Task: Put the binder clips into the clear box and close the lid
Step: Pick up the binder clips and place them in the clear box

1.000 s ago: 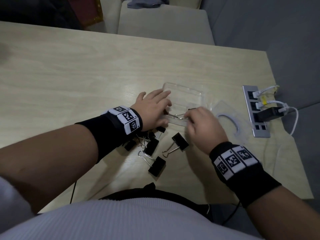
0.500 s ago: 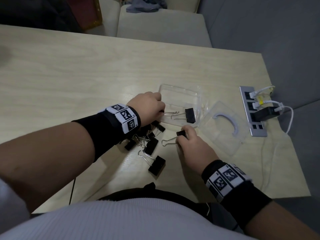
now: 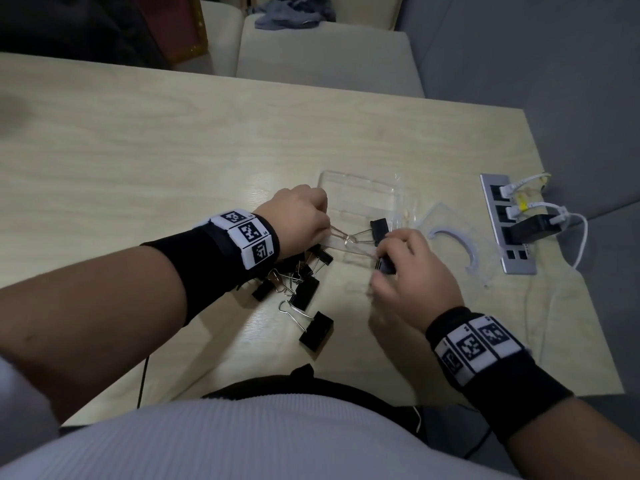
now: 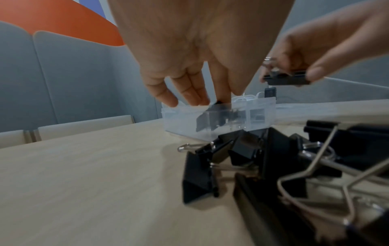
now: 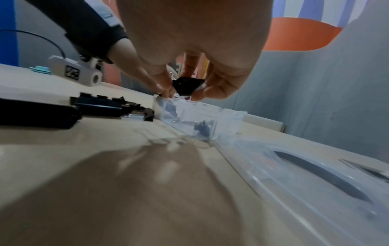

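Note:
The clear box (image 3: pixel 360 188) lies open mid-table, its lid (image 3: pixel 453 237) folded out flat to the right. One black binder clip (image 3: pixel 379 230) lies inside it. My left hand (image 3: pixel 323 216) holds the box's left rim (image 4: pixel 185 109), fingers curled over the wall. My right hand (image 3: pixel 384 261) pinches a second black clip (image 5: pixel 188 88) by its body, just above the box's near edge (image 5: pixel 189 106). The left wrist view shows this held clip (image 4: pixel 288 78) lifted off the table. Several loose clips (image 3: pixel 298 278) are piled below my left wrist, with one more clip (image 3: pixel 317 330) nearer me.
A silver power strip (image 3: pixel 509 258) with plugs and white cables sits near the table's right edge. A beige chair (image 3: pixel 329 53) stands beyond the far edge. A thin black cable (image 3: pixel 143 375) hangs over the near edge.
My right hand left one clip in the box, took another from the table in front of it and lifted it toward the box. My left hand's fingers curled at the box's left rim.

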{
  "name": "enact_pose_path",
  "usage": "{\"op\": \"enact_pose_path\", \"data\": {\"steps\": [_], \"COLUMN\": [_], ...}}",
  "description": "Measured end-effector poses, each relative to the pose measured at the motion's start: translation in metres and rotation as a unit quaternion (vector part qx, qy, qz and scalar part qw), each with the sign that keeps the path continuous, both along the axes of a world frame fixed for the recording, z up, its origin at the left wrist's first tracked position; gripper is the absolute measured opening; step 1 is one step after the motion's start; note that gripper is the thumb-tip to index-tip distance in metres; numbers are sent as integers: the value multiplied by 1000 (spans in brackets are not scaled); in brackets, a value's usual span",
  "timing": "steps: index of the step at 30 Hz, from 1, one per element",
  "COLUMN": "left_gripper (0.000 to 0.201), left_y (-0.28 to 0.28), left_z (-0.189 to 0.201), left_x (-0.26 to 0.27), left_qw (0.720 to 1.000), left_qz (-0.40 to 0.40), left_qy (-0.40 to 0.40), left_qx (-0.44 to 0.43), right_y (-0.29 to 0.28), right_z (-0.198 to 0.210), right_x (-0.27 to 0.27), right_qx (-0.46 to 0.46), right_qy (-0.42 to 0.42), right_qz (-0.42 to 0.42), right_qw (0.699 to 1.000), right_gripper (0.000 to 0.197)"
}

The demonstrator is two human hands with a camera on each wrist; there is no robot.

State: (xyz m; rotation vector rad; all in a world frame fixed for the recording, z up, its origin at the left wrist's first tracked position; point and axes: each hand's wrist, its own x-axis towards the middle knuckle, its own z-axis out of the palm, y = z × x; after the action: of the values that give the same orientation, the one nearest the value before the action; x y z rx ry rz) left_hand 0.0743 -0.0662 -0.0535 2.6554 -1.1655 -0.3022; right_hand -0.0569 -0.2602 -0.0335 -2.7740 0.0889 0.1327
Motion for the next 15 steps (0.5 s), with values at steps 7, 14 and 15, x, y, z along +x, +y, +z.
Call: {"op": "enact_pose_path", "data": {"steps": [7, 14, 15], "left_gripper": [29, 27, 28], "left_y": [5, 25, 29], "left_z": [-1, 4, 4], "left_x": [-5, -19, -24], "left_qw": [998, 998, 996], "left_qz": [12, -58, -90], "left_qy": [-12, -11, -11], "left_qx": [53, -18, -6], "right_y": [0, 16, 20], "right_z": [1, -2, -3], "right_x": [38, 21, 13], "right_qx": [-57, -40, -34], "right_qy": [26, -18, -19], "right_qz": [-25, 42, 91], "right_qw": [998, 998, 995], "right_gripper": [33, 28, 28]}}
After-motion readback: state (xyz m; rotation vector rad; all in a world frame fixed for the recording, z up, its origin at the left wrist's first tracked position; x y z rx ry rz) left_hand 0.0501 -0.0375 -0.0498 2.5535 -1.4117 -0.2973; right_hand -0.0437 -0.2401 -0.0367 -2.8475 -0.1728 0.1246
